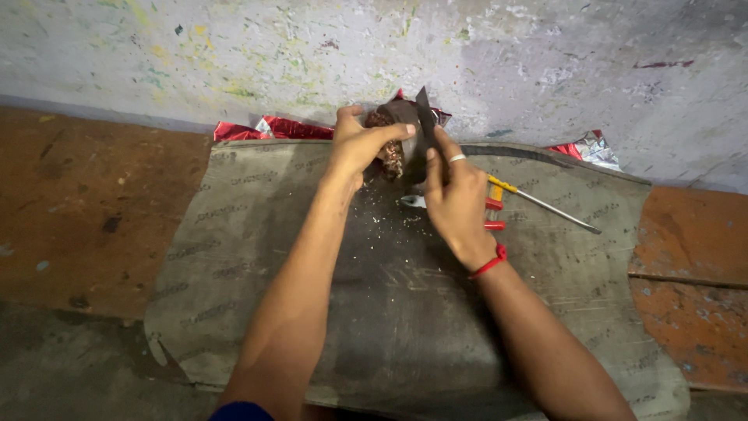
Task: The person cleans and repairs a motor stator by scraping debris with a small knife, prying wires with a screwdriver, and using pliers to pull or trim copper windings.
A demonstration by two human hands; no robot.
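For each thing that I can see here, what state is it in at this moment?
Left hand: gripping the rusty round part.
Right hand: pinching the dark strip.
Rusty round part: held above the mat.
Dark strip: upright against the part.
Screwdriver: lying flat, untouched.
Pliers: lying on the mat, partly hidden.
Grey mat: spread flat, littered with crumbs.

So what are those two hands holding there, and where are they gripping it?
Both grip one dark, rusty-looking lump. The left hand wraps its left side and top; the right hand pinches its right edge. What it is cannot be told.
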